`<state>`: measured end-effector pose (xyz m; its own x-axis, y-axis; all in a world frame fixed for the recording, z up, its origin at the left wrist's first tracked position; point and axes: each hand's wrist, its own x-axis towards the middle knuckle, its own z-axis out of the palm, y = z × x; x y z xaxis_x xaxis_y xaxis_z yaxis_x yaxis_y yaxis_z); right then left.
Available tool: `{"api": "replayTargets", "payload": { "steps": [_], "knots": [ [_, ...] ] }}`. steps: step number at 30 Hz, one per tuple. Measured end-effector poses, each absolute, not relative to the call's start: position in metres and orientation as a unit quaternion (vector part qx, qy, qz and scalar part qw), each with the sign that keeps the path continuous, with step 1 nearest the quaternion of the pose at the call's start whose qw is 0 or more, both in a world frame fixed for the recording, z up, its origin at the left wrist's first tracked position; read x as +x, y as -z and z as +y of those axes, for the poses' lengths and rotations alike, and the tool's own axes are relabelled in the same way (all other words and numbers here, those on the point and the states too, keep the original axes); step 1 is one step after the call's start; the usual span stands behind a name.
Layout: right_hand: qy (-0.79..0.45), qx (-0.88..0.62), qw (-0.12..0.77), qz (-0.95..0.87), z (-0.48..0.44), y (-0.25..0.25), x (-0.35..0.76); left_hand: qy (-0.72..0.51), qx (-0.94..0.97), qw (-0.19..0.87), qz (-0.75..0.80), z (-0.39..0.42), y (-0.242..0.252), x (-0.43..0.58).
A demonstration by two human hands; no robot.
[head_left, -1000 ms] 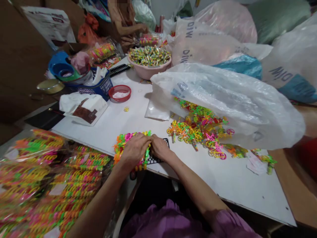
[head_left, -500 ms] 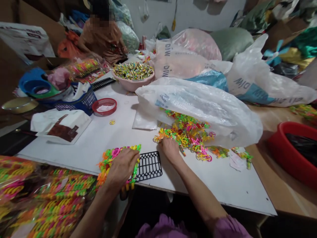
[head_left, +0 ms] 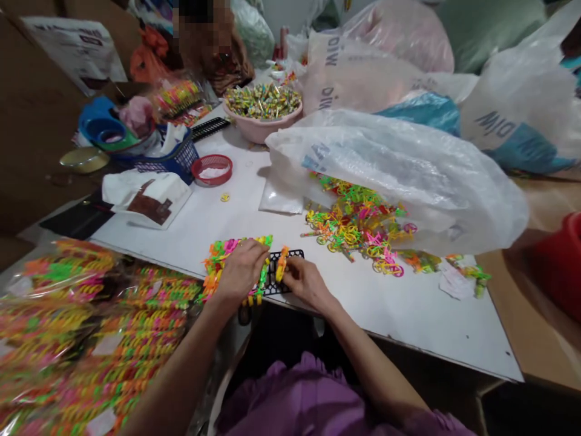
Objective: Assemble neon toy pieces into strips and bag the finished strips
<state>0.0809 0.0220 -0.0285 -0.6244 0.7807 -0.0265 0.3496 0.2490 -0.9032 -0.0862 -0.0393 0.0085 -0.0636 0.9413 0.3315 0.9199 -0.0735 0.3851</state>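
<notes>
My left hand [head_left: 245,266] lies curled over rows of bright plastic toys [head_left: 218,254], its fingertips on the green ones at the row's right end. These toys stand packed in a black plastic rack [head_left: 297,254] at the table's front edge. Over the rack's bare right end, my right hand [head_left: 306,280] pinches one yellow-and-orange plastic toy [head_left: 281,264] between thumb and fingers. Behind it spreads a loose pile of similar toys with small wheels [head_left: 349,221], spilling from a large clear plastic bag [head_left: 408,157].
A pink bowl [head_left: 258,128] of small wrapped pieces, a red basket [head_left: 229,172] and a blue basket [head_left: 179,157] stand behind. Bagged toys [head_left: 82,339] lie at the lower left. A red tub [head_left: 563,266] is at right. Across the table sits another person [head_left: 213,48].
My right hand has come from the loose pile back to the rack, now with a yellow-and-orange toy. My left hand stays on the packed rows. The camera view has tilted down.
</notes>
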Motion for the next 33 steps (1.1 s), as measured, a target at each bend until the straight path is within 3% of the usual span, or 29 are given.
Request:
{"api": "replayTargets", "payload": {
  "steps": [4,8,12,16,23,29,33],
  "knots": [
    [-0.595,-0.390,0.309,-0.631,0.019,0.014,0.087,-0.259,0.669,0.019,0.697,-0.037,-0.009,-0.086],
    [-0.610,-0.395,0.403,-0.557,0.026,0.000,0.092,-0.255,0.671,0.008,0.697,-0.032,-0.010,-0.086],
    [-0.633,-0.433,0.339,-0.545,0.009,0.028,0.088,-0.242,0.666,0.002,0.706,-0.037,-0.020,-0.084],
    [-0.542,-0.473,0.306,-0.623,0.002,0.037,0.091,-0.332,0.622,0.007,0.709,-0.053,-0.037,-0.078],
    [-0.383,-0.364,0.274,-0.803,-0.003,-0.014,0.088,-0.420,0.453,0.321,0.718,-0.053,-0.048,-0.052],
    [-0.537,-0.365,0.195,-0.735,-0.013,-0.025,0.096,-0.484,0.438,0.413,0.635,-0.054,-0.051,-0.047],
    [-0.621,-0.313,0.181,-0.695,-0.014,-0.032,0.096,-0.482,0.491,0.385,0.615,-0.059,-0.056,-0.051]
  ]
}}
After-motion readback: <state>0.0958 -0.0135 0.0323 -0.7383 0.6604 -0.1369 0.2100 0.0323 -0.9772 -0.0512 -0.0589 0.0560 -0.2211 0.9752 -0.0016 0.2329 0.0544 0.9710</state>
